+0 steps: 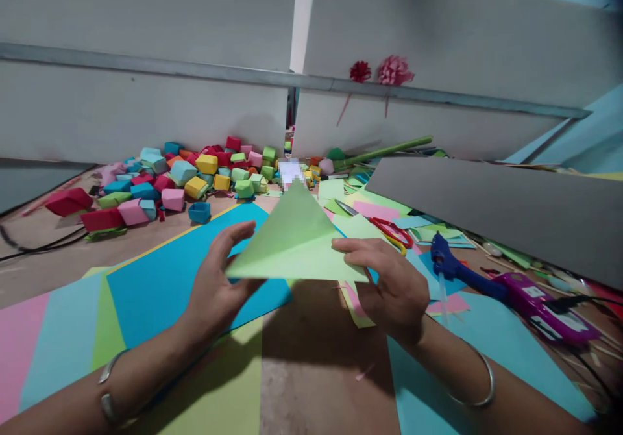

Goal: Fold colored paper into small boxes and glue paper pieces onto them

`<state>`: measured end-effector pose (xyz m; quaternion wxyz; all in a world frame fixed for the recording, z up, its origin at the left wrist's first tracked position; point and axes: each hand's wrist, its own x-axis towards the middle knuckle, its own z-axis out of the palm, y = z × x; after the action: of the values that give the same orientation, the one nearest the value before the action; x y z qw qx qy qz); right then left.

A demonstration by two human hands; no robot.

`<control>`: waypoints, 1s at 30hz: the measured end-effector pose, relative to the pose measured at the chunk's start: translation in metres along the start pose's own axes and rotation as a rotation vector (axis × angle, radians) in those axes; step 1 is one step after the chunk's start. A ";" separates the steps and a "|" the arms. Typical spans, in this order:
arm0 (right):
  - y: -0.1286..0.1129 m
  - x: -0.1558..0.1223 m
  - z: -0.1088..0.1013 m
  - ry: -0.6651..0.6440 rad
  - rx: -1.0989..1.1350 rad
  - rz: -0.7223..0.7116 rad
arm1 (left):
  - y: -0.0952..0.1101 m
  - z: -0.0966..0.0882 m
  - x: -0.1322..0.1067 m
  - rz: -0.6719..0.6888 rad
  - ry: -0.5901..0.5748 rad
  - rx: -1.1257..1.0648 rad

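A light green sheet of paper point(296, 237), folded into a triangle with its tip pointing away from me, is held up between both hands above the table. My left hand point(217, 285) pinches its lower left corner, thumb on top. My right hand point(389, 282) grips the lower right edge, fingers curled over the paper. Each wrist wears a metal bangle. Under the hands lie large coloured sheets, a blue one point(165, 273) on the left.
A heap of small folded paper boxes point(185, 178) in many colours lies at the back left. Red-handled scissors point(392, 230) and a blue glue gun point(462, 269) lie to the right. A grey board point(496, 204) overhangs the right side. Two paper flowers point(382, 71) hang on the wall.
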<state>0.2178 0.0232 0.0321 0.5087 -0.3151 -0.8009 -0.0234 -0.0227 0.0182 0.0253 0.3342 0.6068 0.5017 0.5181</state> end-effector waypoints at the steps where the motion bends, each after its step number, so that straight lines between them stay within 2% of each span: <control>1: 0.001 0.000 0.001 -0.001 0.033 0.015 | -0.003 0.000 0.000 0.087 -0.012 -0.004; 4: 0.006 -0.001 0.004 -0.002 0.083 0.035 | -0.013 -0.002 0.001 0.260 -0.019 -0.015; 6: 0.009 -0.001 0.006 -0.001 0.085 0.035 | -0.019 -0.004 0.003 0.363 -0.027 0.071; 8: 0.011 0.000 0.007 -0.011 0.080 0.062 | -0.021 -0.007 0.005 0.573 -0.020 0.297; 12: 0.016 0.002 0.006 -0.068 0.121 0.111 | -0.018 -0.008 0.008 1.092 0.168 0.861; 14: 0.019 0.003 0.004 -0.105 0.144 0.118 | -0.014 -0.007 0.008 1.196 0.186 0.959; 16: 0.022 0.003 0.003 -0.135 0.147 0.144 | -0.012 -0.007 0.008 1.181 0.108 0.962; 21: 0.029 0.003 0.006 -0.234 0.157 0.200 | -0.019 -0.009 0.010 1.045 -0.058 0.934; 26: 0.032 0.006 0.006 -0.275 0.215 0.262 | -0.023 -0.009 0.008 0.642 -0.118 0.453; 28: 0.030 0.008 0.004 -0.298 0.312 0.378 | -0.017 -0.008 0.004 0.557 -0.076 0.377; 30: 0.026 0.008 0.002 -0.341 0.435 0.548 | -0.007 -0.006 0.001 0.378 -0.034 0.240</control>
<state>0.2277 0.0491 0.0305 0.4108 -0.4015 -0.7463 0.3363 -0.0306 0.0204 0.0210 0.1649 0.7340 0.4317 0.4977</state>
